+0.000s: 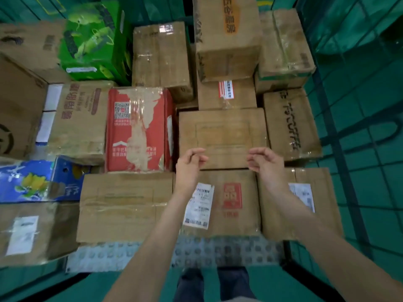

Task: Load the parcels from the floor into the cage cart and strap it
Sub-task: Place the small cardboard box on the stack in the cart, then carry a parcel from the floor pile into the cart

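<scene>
Fingers on the left hand [189, 165] are bent loosely and hold nothing, just over the near edge of a flat brown box [222, 138]. Fingers on the right hand [267, 163] are bent the same way, holding nothing, at the other near corner. It looks like this box is being set among the parcels, or is about to be picked up; I cannot tell which. Next, both hands would need to grab a box by its sides. Parcels lie packed together, from the blue box [37, 179] past the red box [137, 129] to the green wire wall [340, 162]. The picture is blurry, no strap shows, and the cart's edges are cut off.
</scene>
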